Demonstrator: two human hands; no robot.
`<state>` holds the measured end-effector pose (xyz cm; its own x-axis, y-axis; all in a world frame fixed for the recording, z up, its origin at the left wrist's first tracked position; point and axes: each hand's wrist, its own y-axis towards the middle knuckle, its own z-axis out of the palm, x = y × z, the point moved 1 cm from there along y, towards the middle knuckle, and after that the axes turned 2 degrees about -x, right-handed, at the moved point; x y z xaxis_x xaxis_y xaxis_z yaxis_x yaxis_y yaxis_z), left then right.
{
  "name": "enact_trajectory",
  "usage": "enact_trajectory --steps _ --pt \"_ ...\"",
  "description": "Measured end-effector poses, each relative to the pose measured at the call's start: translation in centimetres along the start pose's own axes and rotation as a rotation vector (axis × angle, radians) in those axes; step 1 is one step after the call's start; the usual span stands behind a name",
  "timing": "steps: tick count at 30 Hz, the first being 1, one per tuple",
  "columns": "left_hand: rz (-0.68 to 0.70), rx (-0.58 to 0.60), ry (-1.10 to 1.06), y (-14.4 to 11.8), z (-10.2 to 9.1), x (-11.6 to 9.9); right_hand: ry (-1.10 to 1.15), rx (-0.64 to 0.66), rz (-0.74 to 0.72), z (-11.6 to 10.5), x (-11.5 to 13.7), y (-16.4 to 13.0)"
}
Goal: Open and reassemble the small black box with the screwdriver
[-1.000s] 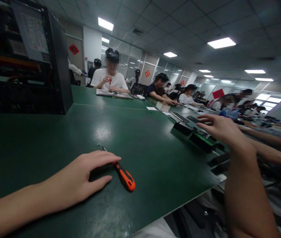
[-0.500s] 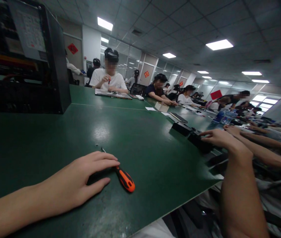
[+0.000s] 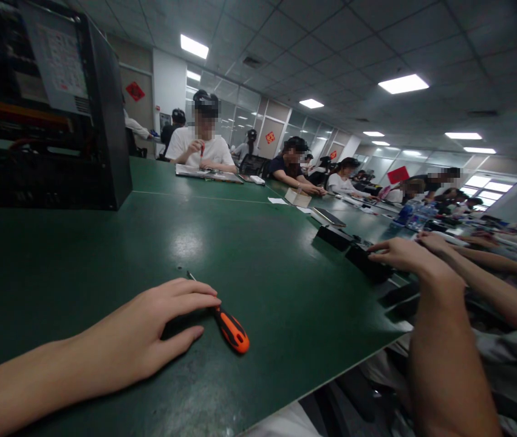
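My left hand (image 3: 167,325) lies palm down on the green table (image 3: 276,303), fingers stretched and thumb apart. Its fingertips rest over the shank of a screwdriver (image 3: 233,329). The orange-and-black handle points toward the near edge, and the metal tip shows beyond the fingers. At the right, my right hand (image 3: 401,255) is bent at the wrist, fingers loosely extended by a black box-like part (image 3: 367,262). Whether they touch it I cannot tell. Another person's hand and forearm (image 3: 481,276) lie just behind my right hand.
An opened computer case (image 3: 106,121) stands at the left. Across the table a person (image 3: 201,145) holds a red-handled tool over a flat device (image 3: 208,174). A small box (image 3: 297,197), a dark flat device (image 3: 328,216) and plastic bottles (image 3: 422,212) stand along the right side.
The neighbour's forearm at the right has shifted slightly. Both my hands and the screwdriver stay in place.
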<state>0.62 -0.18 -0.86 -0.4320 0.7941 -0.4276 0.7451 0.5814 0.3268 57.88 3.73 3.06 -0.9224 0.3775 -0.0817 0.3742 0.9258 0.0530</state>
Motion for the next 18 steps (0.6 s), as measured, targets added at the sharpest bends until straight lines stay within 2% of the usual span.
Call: enact_trajectory --steps 11,18 --pt "-0.001 -0.023 -0.029 -0.1 0.0 0.0 -0.051 0.026 -0.085 -0.1 0.7 -0.6" --pt "-0.008 -0.007 -0.012 -0.2 0.0 0.1 -0.051 0.044 -0.076 -0.2 1.8 -0.6"
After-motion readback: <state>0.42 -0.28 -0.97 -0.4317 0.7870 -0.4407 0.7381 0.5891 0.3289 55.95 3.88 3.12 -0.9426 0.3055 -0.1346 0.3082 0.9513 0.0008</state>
